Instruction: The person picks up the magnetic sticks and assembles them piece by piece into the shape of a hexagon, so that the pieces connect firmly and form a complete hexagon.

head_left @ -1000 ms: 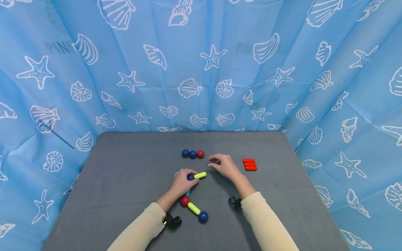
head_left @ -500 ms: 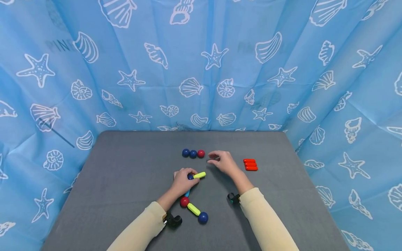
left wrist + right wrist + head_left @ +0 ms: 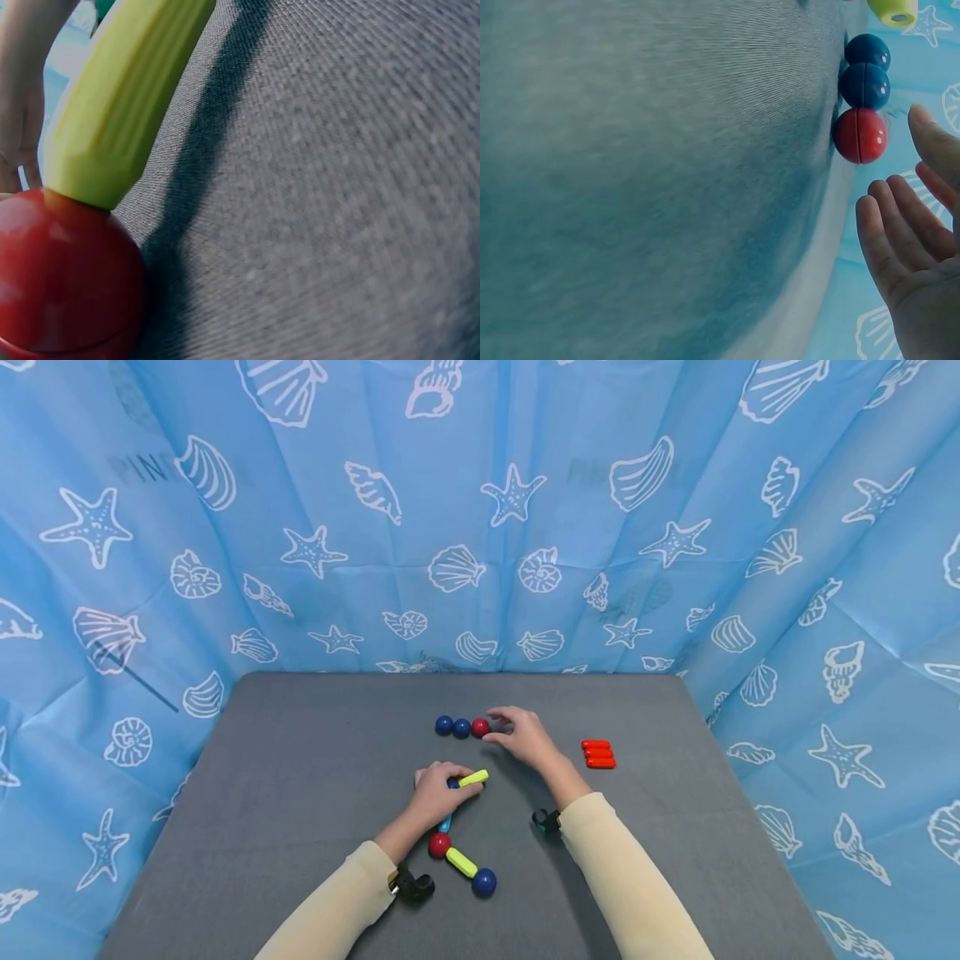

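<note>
1. While the right hand (image 3: pixel 525 739) hovers with loose, slightly curved fingers (image 3: pixel 889 240) just beside the red ball (image 3: pixel 480 727), it holds nothing; whether a fingertip touches the ball cannot be told.
2. That red ball ends a row with two dark blue balls (image 3: pixel 452 726), the three touching, at the far middle of the grey table (image 3: pixel 285 793).
3. Nearer the person, the left hand (image 3: pixel 435 793) has its fingers curled around a blue ball (image 3: pixel 453 783) joined to a yellow-green stick (image 3: pixel 474 777).
4. Below this hand lie a second red ball (image 3: pixel 439 844), another yellow-green stick (image 3: pixel 462 861) and a blue ball (image 3: pixel 484 882), connected in a line.
5. Three orange-red sticks (image 3: pixel 598 753) lie side by side at the right, well apart from the hands.
6. Behind and at both sides of the table hangs a light blue cloth (image 3: pixel 480 510) printed with white shells and starfish.
</note>
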A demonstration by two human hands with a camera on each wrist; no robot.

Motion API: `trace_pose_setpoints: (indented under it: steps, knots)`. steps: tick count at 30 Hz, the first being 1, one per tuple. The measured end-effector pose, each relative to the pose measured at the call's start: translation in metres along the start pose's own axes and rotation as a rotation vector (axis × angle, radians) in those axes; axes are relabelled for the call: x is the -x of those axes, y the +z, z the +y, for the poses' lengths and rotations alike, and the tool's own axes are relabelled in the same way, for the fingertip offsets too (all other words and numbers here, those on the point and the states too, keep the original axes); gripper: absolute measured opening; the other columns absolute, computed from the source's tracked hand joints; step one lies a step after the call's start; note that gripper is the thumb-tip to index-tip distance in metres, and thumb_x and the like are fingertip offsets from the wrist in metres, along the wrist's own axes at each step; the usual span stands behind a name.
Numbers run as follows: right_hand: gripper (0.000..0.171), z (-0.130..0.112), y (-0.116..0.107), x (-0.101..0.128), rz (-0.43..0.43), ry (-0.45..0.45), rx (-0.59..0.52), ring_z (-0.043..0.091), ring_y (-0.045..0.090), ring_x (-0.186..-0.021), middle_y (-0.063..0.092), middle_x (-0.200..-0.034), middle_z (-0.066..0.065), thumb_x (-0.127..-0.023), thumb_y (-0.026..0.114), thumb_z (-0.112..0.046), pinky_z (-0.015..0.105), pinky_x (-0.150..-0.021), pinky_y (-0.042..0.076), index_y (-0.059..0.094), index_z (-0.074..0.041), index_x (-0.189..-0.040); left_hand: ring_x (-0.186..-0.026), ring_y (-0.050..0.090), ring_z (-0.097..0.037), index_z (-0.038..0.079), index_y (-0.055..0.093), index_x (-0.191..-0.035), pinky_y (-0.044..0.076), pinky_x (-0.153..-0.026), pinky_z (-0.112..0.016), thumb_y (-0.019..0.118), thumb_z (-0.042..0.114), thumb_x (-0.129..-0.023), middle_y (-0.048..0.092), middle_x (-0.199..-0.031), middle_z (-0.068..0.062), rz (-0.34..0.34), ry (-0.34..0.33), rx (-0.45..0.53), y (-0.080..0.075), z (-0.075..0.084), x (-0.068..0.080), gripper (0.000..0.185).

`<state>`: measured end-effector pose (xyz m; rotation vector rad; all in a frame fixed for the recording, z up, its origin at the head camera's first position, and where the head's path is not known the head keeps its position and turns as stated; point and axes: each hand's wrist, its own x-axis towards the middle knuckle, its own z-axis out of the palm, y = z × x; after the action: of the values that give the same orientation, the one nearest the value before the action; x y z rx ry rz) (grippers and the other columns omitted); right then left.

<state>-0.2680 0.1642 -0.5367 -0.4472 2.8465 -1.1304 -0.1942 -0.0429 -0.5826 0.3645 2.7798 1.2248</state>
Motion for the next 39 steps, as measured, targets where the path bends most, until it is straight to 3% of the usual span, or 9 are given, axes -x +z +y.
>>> trace_pose_setpoints:
  steps: [17, 24, 29, 39]
  knots:
    - [0.046, -0.002, 0.008, -0.025, -0.113, 0.040, 0.060, 0.027, 0.064, -0.116, 0.067, -0.129, 0.012, -0.089, 0.079, -0.024, 0.046, -0.098, 0.050, 0.066, -0.012, -0.132, -0.092, 0.057, -0.018, 0.019, 0.078, -0.111, 0.029, -0.086, -0.045, 0.074, 0.045, -0.089, 0.075, -0.104, 0.001, 0.024, -0.007, 0.013, 0.002, 0.001, 0.000, 0.034]
    - [0.034, -0.001, 0.010, -0.028, -0.113, 0.063, 0.073, 0.024, 0.065, -0.111, 0.070, -0.120, 0.009, -0.091, 0.077, -0.020, 0.044, -0.097, 0.051, 0.070, -0.013, -0.123, -0.094, 0.057, -0.017, 0.019, 0.078, -0.111, 0.029, -0.086, -0.044, 0.075, 0.044, -0.089, 0.074, -0.103, 0.002, 0.009, -0.010, 0.017, 0.002, 0.000, -0.002, 0.034]
    - [0.031, 0.000, 0.008, -0.025, -0.095, 0.076, 0.075, 0.023, 0.065, -0.109, 0.071, -0.117, 0.008, -0.092, 0.076, -0.019, 0.044, -0.097, 0.051, 0.069, -0.012, -0.121, -0.094, 0.057, -0.018, 0.020, 0.077, -0.113, 0.028, -0.087, -0.046, 0.075, 0.042, -0.089, 0.074, -0.104, 0.003, 0.001, 0.010, 0.024, 0.002, 0.001, -0.002, 0.033]
    - [0.038, 0.001, 0.005, -0.002, -0.050, 0.013, 0.084, 0.024, 0.067, -0.108, 0.069, -0.121, 0.012, -0.092, 0.075, -0.017, 0.042, -0.093, 0.054, 0.068, -0.006, -0.128, -0.094, 0.058, -0.016, 0.022, 0.077, -0.113, 0.028, -0.086, -0.044, 0.076, 0.041, -0.088, 0.074, -0.105, 0.004, 0.012, 0.005, -0.007, 0.005, -0.001, -0.003, 0.031]
